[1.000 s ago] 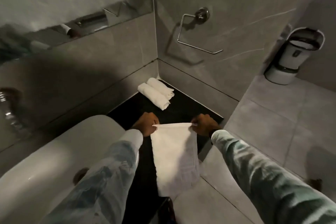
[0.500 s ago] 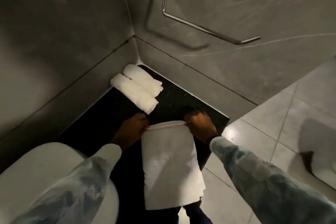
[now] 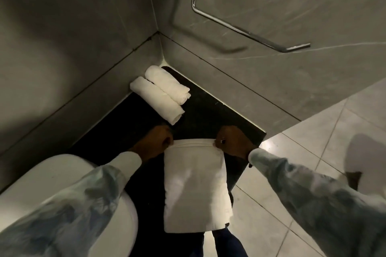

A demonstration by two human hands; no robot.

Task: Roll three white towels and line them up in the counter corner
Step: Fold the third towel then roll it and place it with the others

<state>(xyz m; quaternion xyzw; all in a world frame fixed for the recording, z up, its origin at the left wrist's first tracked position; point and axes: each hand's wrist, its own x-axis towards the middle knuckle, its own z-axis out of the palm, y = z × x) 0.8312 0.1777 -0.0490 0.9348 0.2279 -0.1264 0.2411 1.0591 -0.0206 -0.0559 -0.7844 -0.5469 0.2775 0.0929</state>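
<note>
Both hands, left hand (image 3: 157, 142) and right hand (image 3: 232, 142), pinch the flat white towel's (image 3: 195, 183) far corners; its near end overhangs the black desk's (image 3: 208, 110) edge. Two rolled towels (image 3: 160, 93) lie touching at 11 o'clock in the corner, bare desk between.

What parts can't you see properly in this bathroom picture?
Head view only:
- Fingertips of the left hand and right hand: curled behind the flat white towel's top edge.
- Bent chrome wall rail: its mount is cut off by the top edge.
- White rounded basin: covered by the left sleeve.
</note>
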